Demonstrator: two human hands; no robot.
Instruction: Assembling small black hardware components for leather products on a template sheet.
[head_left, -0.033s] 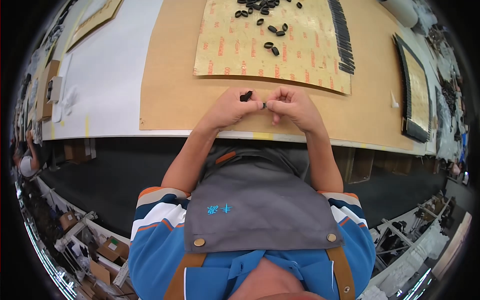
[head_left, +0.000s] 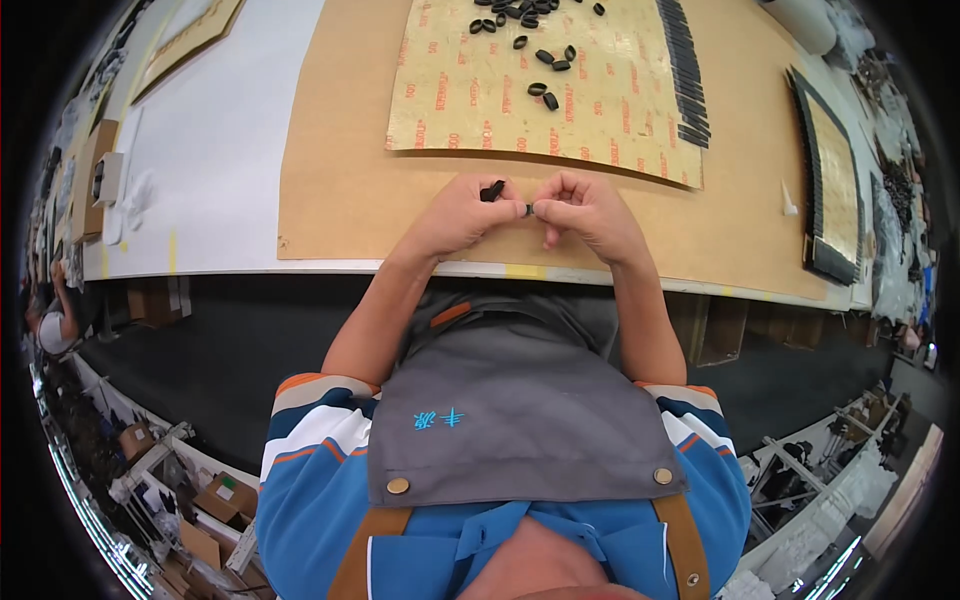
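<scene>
In front of the tan board (head_left: pixel 640 130), left hand (head_left: pixel 462 215) and right hand (head_left: pixel 598 218) firmly pinch a small dark piece (head_left: pixel 529 210), left also clasping black material (head_left: pixel 491 192); seemingly finished loops (head_left: pixel 551 102) dot the board, unworked-looking strips (head_left: pixel 692 115) edging its right.

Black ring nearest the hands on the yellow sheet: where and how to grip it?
I'd pinch the black ring by its lower-right wall, coming from the near right: it looks like an open loop, and the neighbouring ring crowds its upper left.
</scene>
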